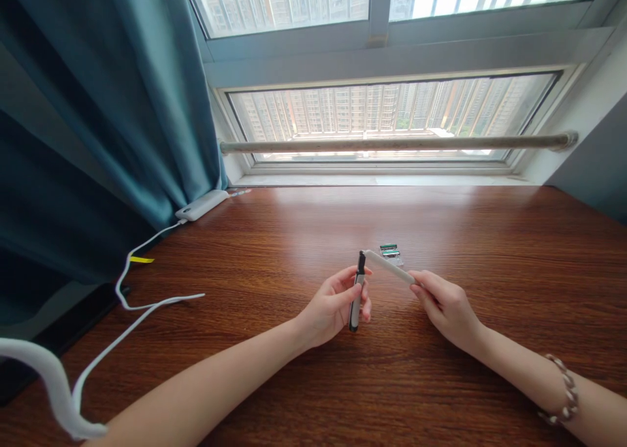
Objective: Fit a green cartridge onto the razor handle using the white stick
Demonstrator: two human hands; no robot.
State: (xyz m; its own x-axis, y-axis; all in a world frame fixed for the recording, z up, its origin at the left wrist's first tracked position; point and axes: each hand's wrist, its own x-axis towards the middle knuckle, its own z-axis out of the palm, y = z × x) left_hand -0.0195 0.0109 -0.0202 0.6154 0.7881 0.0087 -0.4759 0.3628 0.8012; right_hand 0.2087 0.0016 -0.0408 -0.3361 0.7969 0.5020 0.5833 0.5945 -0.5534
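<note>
A person's left hand (333, 306), at the centre of the lower half of the frame, held a slim black-and-grey handle (356, 303) nearly upright over a wood-grained table (490, 238), its fingers closed around the shaft, with the thumb across the near side. The right hand (448, 310), right of centre, gripped the lower right end of a slender white tool (392, 268) between thumb and bent fingers. The white tool slanted up toward the left, its far tip meeting or nearly meeting the black top of the handle; whether the two touched could not be told.

Just behind the white tool, right of the frame's centre, a small clear pack (390, 255) with green-striped pieces lay on the table. A chunky chain bracelet (568, 391) circled the right forearm in the lower right.

At left, a white box-shaped device (202, 205) sat along the table's edge against a blue curtain (147, 94), with a white cable (120, 280) trailing from it toward the lower left, past a yellow strip (142, 260). Across the top of the frame, a window (382, 55) looked out through bars on tall buildings, a pale rail (392, 145) crossing its lower pane.
</note>
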